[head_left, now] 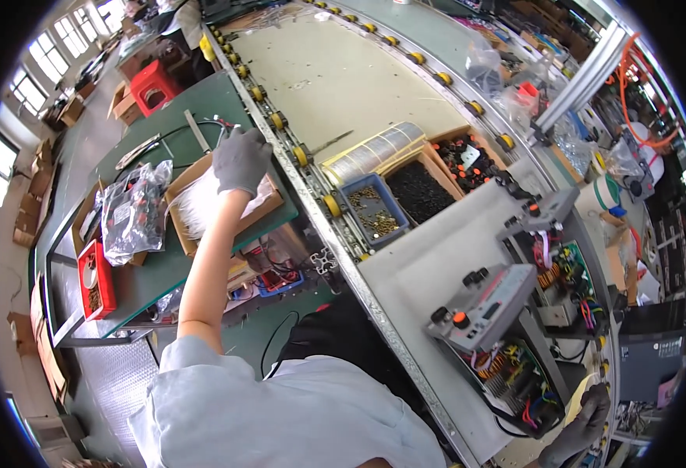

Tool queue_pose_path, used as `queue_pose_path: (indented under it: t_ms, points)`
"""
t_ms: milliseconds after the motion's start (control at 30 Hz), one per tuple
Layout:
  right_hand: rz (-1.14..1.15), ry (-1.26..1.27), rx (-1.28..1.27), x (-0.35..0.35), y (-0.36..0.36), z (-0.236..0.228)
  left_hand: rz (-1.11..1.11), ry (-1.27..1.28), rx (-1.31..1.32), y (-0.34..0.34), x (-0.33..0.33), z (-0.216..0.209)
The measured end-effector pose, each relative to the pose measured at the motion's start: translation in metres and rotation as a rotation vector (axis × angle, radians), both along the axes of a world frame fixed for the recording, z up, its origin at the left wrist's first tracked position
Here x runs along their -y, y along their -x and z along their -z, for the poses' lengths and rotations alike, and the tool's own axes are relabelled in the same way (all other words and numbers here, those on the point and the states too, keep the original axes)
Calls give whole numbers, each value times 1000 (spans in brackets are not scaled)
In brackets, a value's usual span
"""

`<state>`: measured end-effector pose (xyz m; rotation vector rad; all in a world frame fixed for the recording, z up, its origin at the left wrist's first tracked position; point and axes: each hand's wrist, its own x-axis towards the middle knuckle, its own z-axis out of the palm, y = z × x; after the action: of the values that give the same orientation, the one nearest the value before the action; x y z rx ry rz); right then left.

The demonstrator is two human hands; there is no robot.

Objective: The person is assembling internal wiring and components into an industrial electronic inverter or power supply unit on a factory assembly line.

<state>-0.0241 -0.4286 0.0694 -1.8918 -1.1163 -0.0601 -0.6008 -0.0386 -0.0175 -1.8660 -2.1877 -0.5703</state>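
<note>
My left hand (241, 160), in a grey glove, reaches over the far right part of a shallow cardboard box (180, 234) filled with thin white strips (201, 204). Its fingers are curled beside the end of a cable with small connectors (226, 123); what they hold is hidden. At the lower right, my right hand (581, 429), also gloved in grey, has bent fingers against a pale yellow piece (579, 398). Next to it stands an opened electrical unit (506, 382) with exposed coils and wires and a tilted grey control panel (487, 308). A second such unit (565, 273) stands behind it.
Between the rails with yellow rollers (301, 156) sit a blue bin of brass screws (374, 212), a box of black parts (421, 191), a box of knobs (467, 160) and a silvery roll (374, 152). A bagged bundle (136, 210) and red bin (95, 281) lie left.
</note>
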Motion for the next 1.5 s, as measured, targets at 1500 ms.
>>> queue_pose_path:
  t_ms: [1500]
  points:
    - [-504,30,-353,-57,193,-6,1426,-98,1175,-228,233,-5]
